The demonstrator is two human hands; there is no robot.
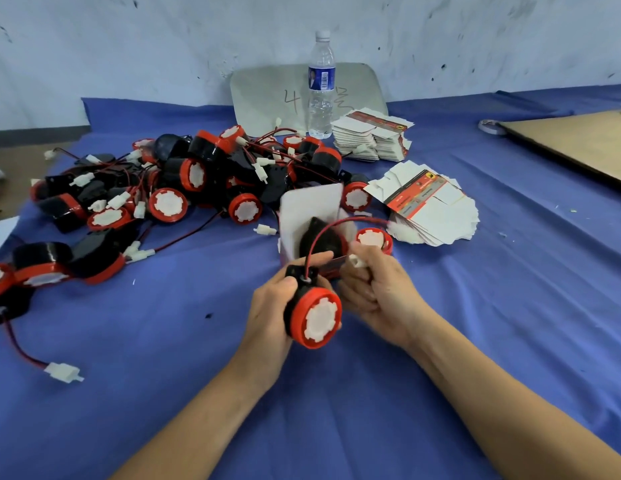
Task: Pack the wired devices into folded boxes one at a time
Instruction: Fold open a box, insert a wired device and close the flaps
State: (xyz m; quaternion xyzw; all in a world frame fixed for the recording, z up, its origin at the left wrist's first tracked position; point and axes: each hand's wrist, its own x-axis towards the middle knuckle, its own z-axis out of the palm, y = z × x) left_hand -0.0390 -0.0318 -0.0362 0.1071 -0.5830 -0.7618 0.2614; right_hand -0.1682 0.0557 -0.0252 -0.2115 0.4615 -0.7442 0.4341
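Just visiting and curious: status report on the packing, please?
Left hand grips red-and-black wired device. Right hand pinches its white connector. Open folded box stands behind hands; device not in. Red wire arcs across box mouth.

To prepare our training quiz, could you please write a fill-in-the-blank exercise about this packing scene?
1. The left hand holds a black device with a ____ rim.
2. The plug pinched by the right hand is ____.
3. The cloth under the upright bottle is ____.
Missing words: red; white; blue.
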